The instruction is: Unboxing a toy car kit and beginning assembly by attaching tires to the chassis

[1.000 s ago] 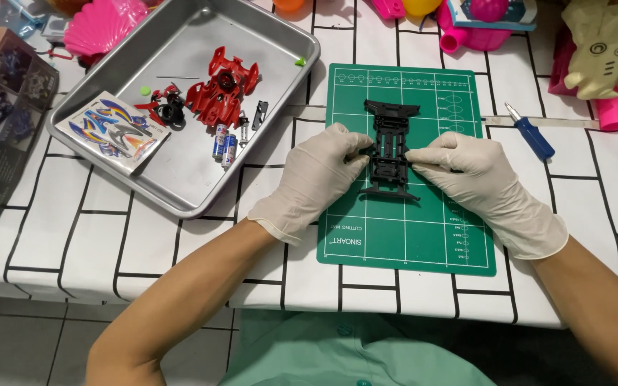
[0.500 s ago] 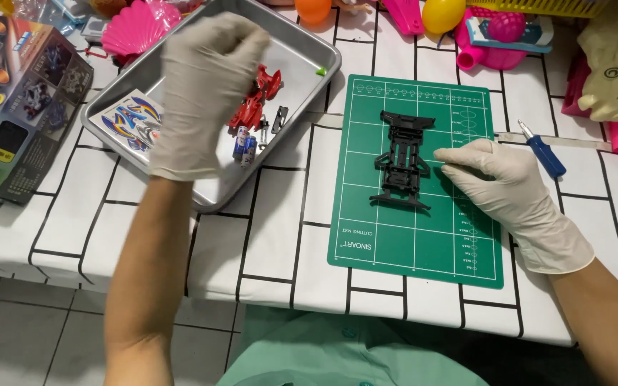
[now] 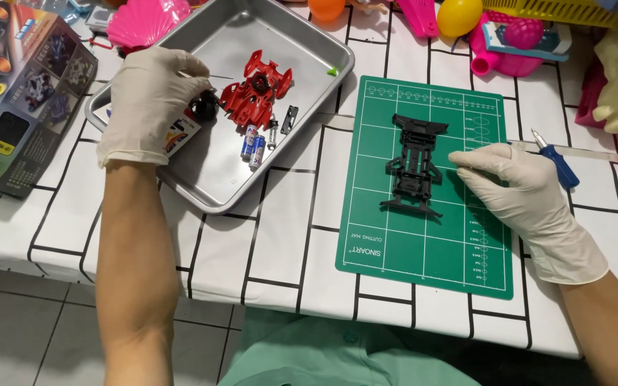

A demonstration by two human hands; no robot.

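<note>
A black toy car chassis (image 3: 415, 166) lies on a green cutting mat (image 3: 430, 243). My gloved right hand (image 3: 531, 196) rests flat on the mat, its fingertips touching the chassis's right side and holding nothing. My gloved left hand (image 3: 150, 100) reaches into a metal tray (image 3: 309, 78), with its fingertips closed on a small black wheel part (image 3: 204, 107). Beside that part lies a red toy car body (image 3: 257, 93). Two small batteries (image 3: 254, 146) and a short black piece (image 3: 290, 119) lie just below the body. A sticker sheet (image 3: 180, 136) is partly hidden under my left hand.
A printed toy box (image 3: 16, 93) sits at the left table edge. A blue-handled screwdriver (image 3: 556, 163) lies right of the mat. Pink and yellow plastic toys (image 3: 459, 18) crowd the back of the table. The table's front edge runs just below the mat.
My left hand left the chassis, swung over to the tray and came down on the black wheel part. My right hand stayed at the chassis's right side.
</note>
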